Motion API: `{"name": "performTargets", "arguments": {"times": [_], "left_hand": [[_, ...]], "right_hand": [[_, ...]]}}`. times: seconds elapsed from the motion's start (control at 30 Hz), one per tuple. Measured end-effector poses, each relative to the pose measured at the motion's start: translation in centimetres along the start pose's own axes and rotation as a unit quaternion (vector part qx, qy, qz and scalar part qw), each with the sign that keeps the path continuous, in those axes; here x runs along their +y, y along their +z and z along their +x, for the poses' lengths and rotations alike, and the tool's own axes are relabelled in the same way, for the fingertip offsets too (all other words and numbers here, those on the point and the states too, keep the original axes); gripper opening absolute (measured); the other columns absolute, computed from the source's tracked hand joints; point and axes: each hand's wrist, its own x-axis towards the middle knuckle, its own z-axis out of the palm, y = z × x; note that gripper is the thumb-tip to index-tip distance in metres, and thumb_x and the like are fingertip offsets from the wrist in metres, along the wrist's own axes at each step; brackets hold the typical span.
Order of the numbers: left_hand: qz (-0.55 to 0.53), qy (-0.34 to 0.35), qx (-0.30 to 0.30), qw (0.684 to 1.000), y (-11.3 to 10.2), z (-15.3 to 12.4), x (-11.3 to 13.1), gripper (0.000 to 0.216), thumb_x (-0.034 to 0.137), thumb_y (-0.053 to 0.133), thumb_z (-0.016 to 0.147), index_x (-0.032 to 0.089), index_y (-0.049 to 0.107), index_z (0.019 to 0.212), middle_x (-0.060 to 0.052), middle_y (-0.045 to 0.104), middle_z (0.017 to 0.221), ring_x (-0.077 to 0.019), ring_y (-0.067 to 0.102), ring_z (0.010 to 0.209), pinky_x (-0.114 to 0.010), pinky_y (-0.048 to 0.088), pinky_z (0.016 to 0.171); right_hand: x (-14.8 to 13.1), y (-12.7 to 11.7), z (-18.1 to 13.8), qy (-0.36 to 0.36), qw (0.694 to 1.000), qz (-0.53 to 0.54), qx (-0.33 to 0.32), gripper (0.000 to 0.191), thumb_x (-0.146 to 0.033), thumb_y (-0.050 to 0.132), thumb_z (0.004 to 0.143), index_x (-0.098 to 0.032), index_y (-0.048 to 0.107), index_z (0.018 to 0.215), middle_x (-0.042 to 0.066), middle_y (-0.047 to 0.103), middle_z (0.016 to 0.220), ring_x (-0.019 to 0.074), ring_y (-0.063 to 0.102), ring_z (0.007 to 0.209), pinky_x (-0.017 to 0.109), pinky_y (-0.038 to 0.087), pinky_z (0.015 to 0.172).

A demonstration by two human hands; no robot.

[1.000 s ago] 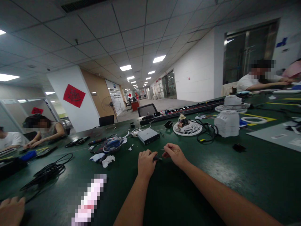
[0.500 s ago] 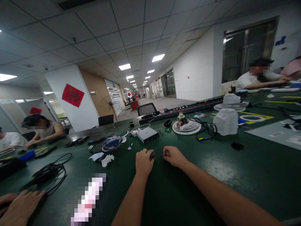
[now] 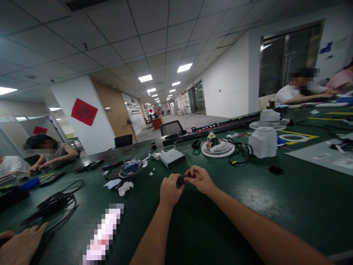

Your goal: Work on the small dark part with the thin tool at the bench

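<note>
Above the green table (image 3: 226, 228), my left hand (image 3: 169, 191) pinches a small dark piece (image 3: 180, 180) between thumb and fingers. Its kind is too small to make out. My right hand (image 3: 202, 180) is closed, its fingertips touching the right side of that piece. A thin pale stick (image 3: 190, 165) pokes up from the right hand's fingers. Just beyond both hands lies a grey metal box like a disc drive (image 3: 173, 158). Behind and to the right, a white fan grille with a motor (image 3: 217, 148) rests on the table.
A white plastic housing (image 3: 263, 142) and black cable stand to the right. Leftward are crumpled white paper (image 3: 125, 188), a bowl of scraps (image 3: 131, 169), a coiled black cable (image 3: 55, 202) and a blurred-out bright object (image 3: 103, 235). A co-worker's hand (image 3: 24, 243) rests at lower left.
My right hand has moved left to meet the dark piece in my left hand. The thin stick now shows above its fingers. The co-worker's hand at lower left has shifted slightly.
</note>
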Motion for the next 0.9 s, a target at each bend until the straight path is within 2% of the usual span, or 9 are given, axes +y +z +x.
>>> {"name": "performTargets", "arguments": {"times": [0.2, 0.33, 0.47, 0.6, 0.67, 0.77, 0.9], "left_hand": [[0.002, 0.019, 0.009, 1.0, 0.0, -0.1, 0.0, 0.02, 0.033, 0.062, 0.083, 0.023, 0.058, 0.1, -0.003, 0.064, 0.098, -0.0177, 0.058, 0.086, -0.029, 0.041, 0.076], [0.005, 0.02, 0.007, 1.0, 0.1, -0.1, -0.1, 0.019, 0.032, 0.061, 0.083, 0.023, 0.058, 0.1, -0.002, 0.064, 0.098, -0.0175, 0.059, 0.086, -0.029, 0.041, 0.074], [0.005, 0.015, 0.019, 1.0, 0.4, -0.1, -0.3, 0.016, 0.031, 0.062, 0.083, 0.023, 0.059, 0.097, -0.001, 0.065, 0.096, -0.0172, 0.059, 0.085, -0.03, 0.04, 0.076], [-0.001, 0.027, 0.029, 0.999, 0.8, -0.1, -0.7, 0.014, 0.029, 0.063, 0.082, 0.023, 0.06, 0.095, 0.0, 0.066, 0.093, -0.0173, 0.059, 0.084, -0.03, 0.039, 0.074], [-0.004, 0.038, 0.034, 0.999, 1.0, -0.1, -0.8, 0.015, 0.028, 0.064, 0.081, 0.023, 0.06, 0.095, 0.0, 0.065, 0.092, -0.0174, 0.059, 0.084, -0.03, 0.039, 0.074], [-0.012, 0.053, 0.036, 0.998, 1.0, -0.1, -0.9, 0.017, 0.028, 0.065, 0.081, 0.023, 0.059, 0.095, 0.0, 0.065, 0.092, -0.0168, 0.059, 0.082, -0.029, 0.039, 0.073], [-0.012, 0.063, 0.032, 0.997, 0.9, -0.1, -0.8, 0.019, 0.03, 0.066, 0.08, 0.023, 0.059, 0.096, 0.0, 0.064, 0.092, -0.0162, 0.058, 0.08, -0.029, 0.039, 0.073]], "right_hand": [[0.4, -0.5, 0.1, -0.001, 1.0, 0.004, -0.003, 0.038, -0.027, 0.077, 0.063, -0.021, 0.04, 0.064, 0.006, 0.071, 0.083, 0.0194, 0.067, 0.08, 0.032, 0.051, 0.073], [0.4, -0.4, 0.0, -0.002, 0.999, 0.003, -0.047, 0.033, -0.024, 0.072, 0.068, -0.021, 0.039, 0.064, 0.008, 0.072, 0.088, 0.0217, 0.068, 0.088, 0.034, 0.051, 0.076], [0.1, -0.1, -0.2, -0.038, 0.995, -0.081, -0.047, 0.025, -0.019, 0.066, 0.069, -0.022, 0.041, 0.067, 0.006, 0.07, 0.085, 0.0209, 0.067, 0.086, 0.032, 0.05, 0.074], [-0.1, -0.2, -0.3, -0.028, 0.987, -0.152, -0.05, 0.027, -0.019, 0.067, 0.068, -0.021, 0.041, 0.063, 0.004, 0.069, 0.076, 0.0203, 0.067, 0.076, 0.029, 0.049, 0.066], [0.1, -0.3, -0.2, -0.009, 0.991, -0.12, -0.054, 0.03, -0.021, 0.071, 0.066, -0.021, 0.041, 0.062, 0.004, 0.07, 0.075, 0.0197, 0.067, 0.075, 0.029, 0.049, 0.066], [0.5, -0.5, 0.1, 0.043, 0.997, -0.017, -0.057, 0.039, -0.025, 0.078, 0.059, -0.021, 0.039, 0.062, 0.003, 0.07, 0.074, 0.019, 0.067, 0.073, 0.03, 0.051, 0.067], [0.7, -0.8, 0.3, 0.089, 0.991, 0.061, -0.085, 0.048, -0.028, 0.084, 0.053, -0.021, 0.037, 0.061, 0.003, 0.071, 0.073, 0.018, 0.067, 0.071, 0.032, 0.052, 0.068]]}}
